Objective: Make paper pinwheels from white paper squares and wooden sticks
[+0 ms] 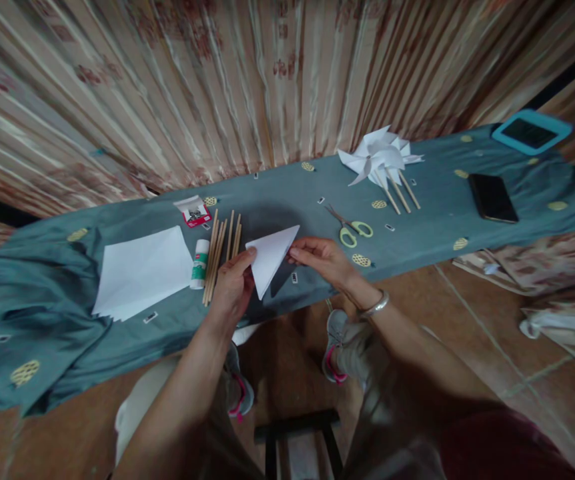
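A sheet of white paper, folded into a triangle, is held up over the near part of the table. My left hand grips its left corner, thumb on top and the other fingers mostly hidden beneath. At the slanting right edge, my right hand has thumb and fingertips pinched together on the paper. Just left of my left hand lie several thin wooden sticks and a glue stick with a white cap. Scissors with light green handles rest beyond my right hand.
A stack of white paper lies at the left, below a small red box of metal pieces. Paper pinwheels on sticks lie at the back right. Farther right are a black phone and a blue-framed tablet. A green cloth covers the table.
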Action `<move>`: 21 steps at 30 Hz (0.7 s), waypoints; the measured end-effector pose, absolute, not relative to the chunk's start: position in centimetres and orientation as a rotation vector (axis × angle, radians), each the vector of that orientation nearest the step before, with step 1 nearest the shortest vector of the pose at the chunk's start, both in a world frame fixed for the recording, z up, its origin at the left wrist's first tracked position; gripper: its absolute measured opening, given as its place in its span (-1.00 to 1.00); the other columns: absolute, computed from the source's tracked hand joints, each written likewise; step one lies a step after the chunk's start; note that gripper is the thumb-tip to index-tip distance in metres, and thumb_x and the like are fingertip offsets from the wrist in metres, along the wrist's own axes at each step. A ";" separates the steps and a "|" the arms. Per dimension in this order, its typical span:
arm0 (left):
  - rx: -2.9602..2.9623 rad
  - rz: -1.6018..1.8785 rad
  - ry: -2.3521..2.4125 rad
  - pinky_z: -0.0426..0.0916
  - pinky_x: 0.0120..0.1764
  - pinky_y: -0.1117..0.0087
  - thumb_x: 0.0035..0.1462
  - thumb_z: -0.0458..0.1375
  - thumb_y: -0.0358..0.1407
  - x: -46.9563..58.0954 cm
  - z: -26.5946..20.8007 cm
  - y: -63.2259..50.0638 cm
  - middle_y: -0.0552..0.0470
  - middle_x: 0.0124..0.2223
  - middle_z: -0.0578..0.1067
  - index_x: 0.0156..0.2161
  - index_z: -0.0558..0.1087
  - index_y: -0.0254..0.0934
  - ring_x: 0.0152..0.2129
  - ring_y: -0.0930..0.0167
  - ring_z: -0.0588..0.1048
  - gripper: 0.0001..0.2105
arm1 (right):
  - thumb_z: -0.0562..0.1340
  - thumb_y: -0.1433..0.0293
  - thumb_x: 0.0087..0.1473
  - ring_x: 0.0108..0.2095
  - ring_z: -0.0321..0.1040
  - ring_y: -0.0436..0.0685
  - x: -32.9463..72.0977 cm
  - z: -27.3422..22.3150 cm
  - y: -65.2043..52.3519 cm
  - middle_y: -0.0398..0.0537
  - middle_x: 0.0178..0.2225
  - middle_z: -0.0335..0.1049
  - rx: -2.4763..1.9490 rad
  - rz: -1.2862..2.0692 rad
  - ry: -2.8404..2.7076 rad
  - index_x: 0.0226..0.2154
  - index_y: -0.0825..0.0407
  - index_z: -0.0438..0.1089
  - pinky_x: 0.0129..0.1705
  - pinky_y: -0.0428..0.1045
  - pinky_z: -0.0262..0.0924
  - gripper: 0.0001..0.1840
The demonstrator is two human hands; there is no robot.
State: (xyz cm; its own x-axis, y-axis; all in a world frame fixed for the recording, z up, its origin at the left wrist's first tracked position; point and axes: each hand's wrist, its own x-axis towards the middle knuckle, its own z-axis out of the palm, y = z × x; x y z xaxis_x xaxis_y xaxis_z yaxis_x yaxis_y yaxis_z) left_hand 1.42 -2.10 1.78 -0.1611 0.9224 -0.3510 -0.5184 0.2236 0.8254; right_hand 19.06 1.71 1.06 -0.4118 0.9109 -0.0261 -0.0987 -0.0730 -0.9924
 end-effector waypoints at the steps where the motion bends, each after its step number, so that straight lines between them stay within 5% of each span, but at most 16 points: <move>1: 0.477 1.348 1.103 0.43 -0.16 0.23 -0.32 0.42 -0.20 1.7 1.7 -2.0 -0.03 -0.44 0.59 -0.42 0.52 -0.35 -0.28 0.21 0.57 -0.67 | 0.38 0.07 -0.11 -0.41 0.36 -0.03 18.7 1.1 1.6 -0.17 -0.46 0.47 -0.918 1.617 -1.390 -0.44 0.01 0.48 -0.27 -0.07 0.25 -0.65; 12: 0.598 1.351 1.137 0.42 -0.27 0.35 -0.21 0.39 -0.13 1.2 1.3 -2.2 -0.03 -0.33 0.61 -0.32 0.56 -0.29 -0.32 0.32 0.56 -0.66 | 0.41 0.07 -0.20 -0.53 0.29 -0.06 18.8 0.9 2.1 -0.21 -0.58 0.42 -1.032 1.617 -1.201 -0.54 0.02 0.46 -0.41 -0.09 0.17 -0.64; 17: 0.807 1.438 1.209 0.41 -0.13 0.28 -0.14 0.36 -0.24 0.8 1.1 -2.3 -0.01 -0.03 0.56 -0.04 0.53 -0.12 -0.14 0.30 0.52 -0.54 | 0.42 0.11 -0.23 -0.56 0.25 -0.06 19.2 1.0 2.6 -0.20 -0.63 0.38 -1.111 1.584 -1.169 -0.61 0.03 0.44 -0.43 -0.08 0.13 -0.66; 21: 1.071 1.378 1.303 0.36 0.01 0.21 -0.10 0.33 -0.29 0.7 0.8 -2.3 -0.02 -0.06 0.58 -0.16 0.59 -0.18 -0.12 0.29 0.52 -0.70 | 0.41 0.11 -0.24 -0.58 0.22 -0.06 19.0 0.7 2.8 -0.20 -0.65 0.35 -1.177 1.558 -1.201 -0.64 0.03 0.42 -0.45 -0.07 0.12 -0.66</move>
State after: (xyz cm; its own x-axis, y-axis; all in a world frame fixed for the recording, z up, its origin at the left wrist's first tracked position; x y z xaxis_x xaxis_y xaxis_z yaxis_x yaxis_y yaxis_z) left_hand 0.73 -2.33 0.78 -0.1908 0.9816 -0.0023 -0.0576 -0.0089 0.9983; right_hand 19.02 2.84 0.67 -0.2228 0.9570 -0.1861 -0.0640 -0.2048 -0.9767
